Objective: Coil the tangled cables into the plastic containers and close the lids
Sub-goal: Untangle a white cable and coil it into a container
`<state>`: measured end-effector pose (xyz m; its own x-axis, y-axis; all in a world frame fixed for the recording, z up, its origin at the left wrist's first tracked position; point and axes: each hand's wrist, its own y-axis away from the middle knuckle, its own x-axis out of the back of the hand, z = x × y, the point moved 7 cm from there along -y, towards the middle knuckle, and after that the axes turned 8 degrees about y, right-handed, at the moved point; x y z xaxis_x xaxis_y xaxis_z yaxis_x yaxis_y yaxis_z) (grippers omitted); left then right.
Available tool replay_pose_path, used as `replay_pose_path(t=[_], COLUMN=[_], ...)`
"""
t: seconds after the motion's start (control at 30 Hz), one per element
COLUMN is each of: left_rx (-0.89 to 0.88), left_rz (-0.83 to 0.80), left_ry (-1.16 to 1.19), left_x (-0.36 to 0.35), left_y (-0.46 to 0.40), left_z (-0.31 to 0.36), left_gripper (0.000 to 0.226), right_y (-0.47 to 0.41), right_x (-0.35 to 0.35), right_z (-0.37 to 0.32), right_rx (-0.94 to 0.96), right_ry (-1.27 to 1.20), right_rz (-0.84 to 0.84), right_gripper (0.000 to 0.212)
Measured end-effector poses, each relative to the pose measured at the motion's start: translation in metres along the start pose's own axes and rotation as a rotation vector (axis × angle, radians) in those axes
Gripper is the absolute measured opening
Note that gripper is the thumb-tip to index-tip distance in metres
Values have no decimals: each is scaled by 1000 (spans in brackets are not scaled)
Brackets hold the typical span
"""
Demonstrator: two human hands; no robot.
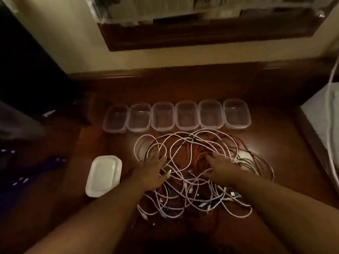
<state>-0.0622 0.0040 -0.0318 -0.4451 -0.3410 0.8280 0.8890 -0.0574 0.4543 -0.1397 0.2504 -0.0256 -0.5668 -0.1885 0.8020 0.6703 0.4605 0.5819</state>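
A tangled heap of white, red and black cables (198, 173) lies on the dark wooden floor (275, 143). Behind it stands a row of several clear plastic containers (186, 115), all without lids and with nothing in them. A stack of white lids (103, 176) sits to the left of the heap. My left hand (153, 171) rests on the left side of the tangle with fingers spread. My right hand (221, 166) rests flat on the middle of the tangle, fingers stretched out among the cables.
A wall with a dark baseboard (165, 72) runs behind the containers. A white appliance or box with a white cord (328, 125) stands at the right edge. Dark furniture (27, 79) fills the left side. The picture is dim and slightly blurred.
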Motion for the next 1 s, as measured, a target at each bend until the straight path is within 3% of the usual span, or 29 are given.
replay_pose_path(t=[0.07,0.27,1.0], left_rx=[21,0,-23], left_rz=[9,298,446], left_ry=[-18,-73,41], left_x=[-22,-57,-63], left_y=[0,6,4], left_z=[-5,-14,-18], left_gripper=[78,72,71], right_y=[-2,0,-3], right_x=[-23,-58,-65], right_z=[-4,-10,-10], right_rx=[-37,-73,-72], right_ry=[71,88,35], right_rz=[0,346,527], right_gripper=[88,83,88])
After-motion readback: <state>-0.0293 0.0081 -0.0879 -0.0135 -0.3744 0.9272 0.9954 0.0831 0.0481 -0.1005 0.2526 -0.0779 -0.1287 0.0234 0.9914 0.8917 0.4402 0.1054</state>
